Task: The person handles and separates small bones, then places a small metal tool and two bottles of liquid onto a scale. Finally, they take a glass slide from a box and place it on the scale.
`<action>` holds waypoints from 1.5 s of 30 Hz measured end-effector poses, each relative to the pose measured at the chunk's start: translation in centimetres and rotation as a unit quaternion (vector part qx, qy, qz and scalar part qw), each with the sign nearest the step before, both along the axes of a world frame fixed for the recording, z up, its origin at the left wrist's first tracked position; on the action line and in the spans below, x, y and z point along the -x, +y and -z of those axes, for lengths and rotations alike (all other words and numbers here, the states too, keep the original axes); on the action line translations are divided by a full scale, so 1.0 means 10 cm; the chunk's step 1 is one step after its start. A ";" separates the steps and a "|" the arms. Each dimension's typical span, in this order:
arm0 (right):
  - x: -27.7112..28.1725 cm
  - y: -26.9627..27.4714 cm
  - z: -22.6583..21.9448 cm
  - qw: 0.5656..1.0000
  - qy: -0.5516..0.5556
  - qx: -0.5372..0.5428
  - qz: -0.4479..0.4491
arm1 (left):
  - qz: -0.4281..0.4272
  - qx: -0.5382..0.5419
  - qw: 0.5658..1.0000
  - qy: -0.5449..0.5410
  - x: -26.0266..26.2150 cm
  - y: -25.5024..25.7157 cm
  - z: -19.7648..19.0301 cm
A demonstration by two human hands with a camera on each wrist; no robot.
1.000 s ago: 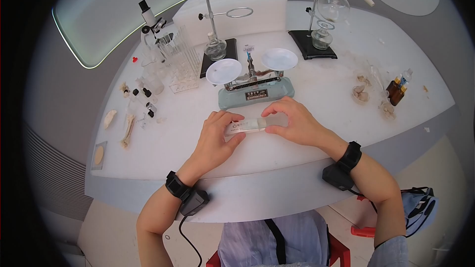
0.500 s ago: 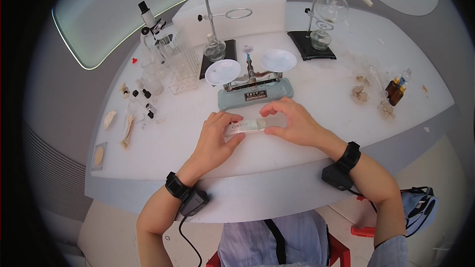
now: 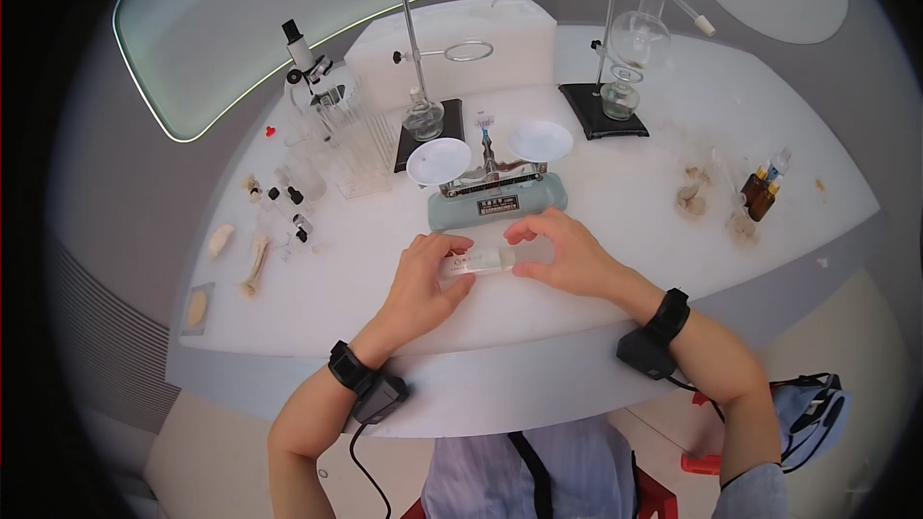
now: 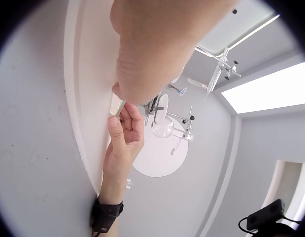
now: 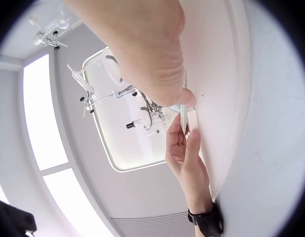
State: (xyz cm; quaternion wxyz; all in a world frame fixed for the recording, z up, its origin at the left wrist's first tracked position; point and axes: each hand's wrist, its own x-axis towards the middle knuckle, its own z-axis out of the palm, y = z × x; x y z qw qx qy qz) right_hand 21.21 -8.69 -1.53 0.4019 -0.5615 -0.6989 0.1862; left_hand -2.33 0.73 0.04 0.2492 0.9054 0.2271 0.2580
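Left hand [image 3: 418, 290] and right hand [image 3: 579, 261] grip clear case [image 3: 486, 260] (slick-looking). Uneven pull could knock it into balance [image 3: 534, 200] beyond them.

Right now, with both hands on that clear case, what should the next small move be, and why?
I'd ease the right hand slightly outward while the left hand holds firm: the clear case spans both grips, lettering towards the left, and may slide apart, though no seam is certain. The balance stands just beyond, so sideways seems the safer direction.

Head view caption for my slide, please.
Left hand and right hand hold a slim clear box before a two-pan scale on a white table.
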 end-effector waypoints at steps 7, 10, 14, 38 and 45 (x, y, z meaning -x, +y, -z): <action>-0.02 0.02 0.05 1.000 0.006 -0.023 -0.013 | -0.002 0.118 0.984 -0.134 0.03 0.09 0.09; -0.01 0.03 0.06 1.000 0.026 -0.006 0.017 | -0.081 0.196 0.967 -0.143 0.04 0.09 0.06; -0.01 0.04 0.01 0.996 0.085 0.019 0.017 | -0.116 0.026 0.978 -0.169 0.02 0.17 0.07; -0.04 0.04 0.04 0.998 0.066 0.013 0.009 | -0.157 -0.002 0.982 -0.101 0.51 0.56 -0.47; 0.00 0.04 0.01 0.998 0.056 0.001 0.011 | -0.369 0.014 0.859 -0.356 1.53 1.24 -0.42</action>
